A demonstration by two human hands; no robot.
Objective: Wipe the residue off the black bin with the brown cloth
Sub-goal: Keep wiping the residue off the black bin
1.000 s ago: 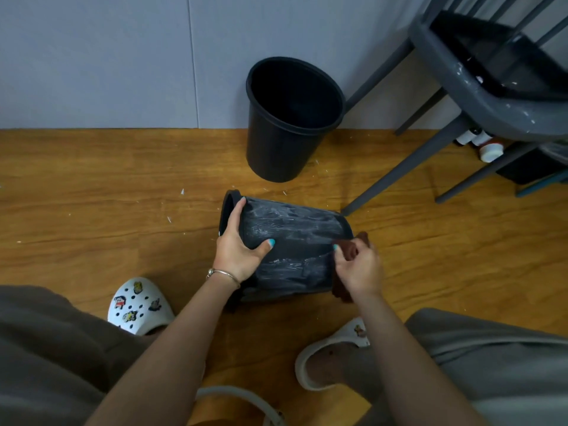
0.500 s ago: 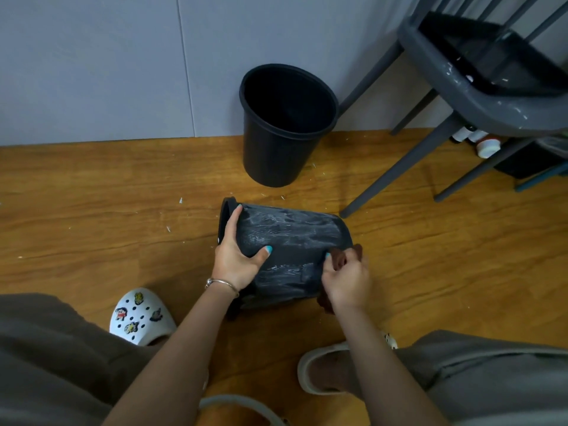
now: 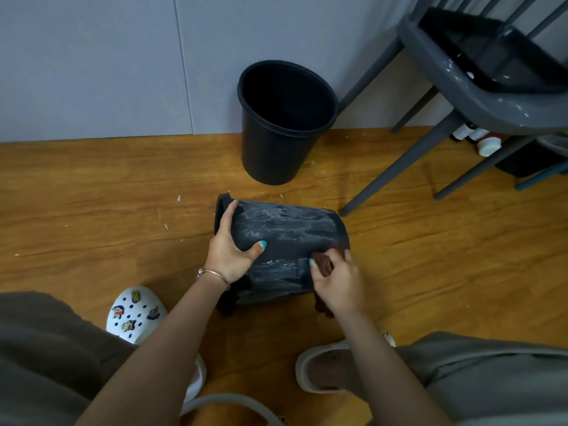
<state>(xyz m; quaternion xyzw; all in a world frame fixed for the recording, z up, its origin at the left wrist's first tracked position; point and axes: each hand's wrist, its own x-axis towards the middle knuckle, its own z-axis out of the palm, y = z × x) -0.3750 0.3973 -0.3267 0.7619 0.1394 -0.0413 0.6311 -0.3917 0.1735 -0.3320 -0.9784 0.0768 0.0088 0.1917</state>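
A black bin (image 3: 289, 235) lies on its side on the wooden floor, rim to the left, its wall smeared with white residue. My left hand (image 3: 230, 250) grips it near the rim, fingers over the top and thumb on the near side. My right hand (image 3: 336, 281) holds the brown cloth (image 3: 324, 264) bunched in its fingers and presses it against the bin's near wall close to the base. Most of the cloth is hidden under that hand; a bit hangs below the wrist.
A second black bin (image 3: 282, 124) stands upright against the grey wall behind. A grey chair (image 3: 461, 96) with angled legs fills the upper right, small bottles (image 3: 487, 146) under it. White flecks dot the floor (image 3: 92, 216). My feet in white clogs (image 3: 135, 312) are below.
My right hand with the cloth has slid left from the bin's base end onto its near wall. My left hand keeps the same grip.
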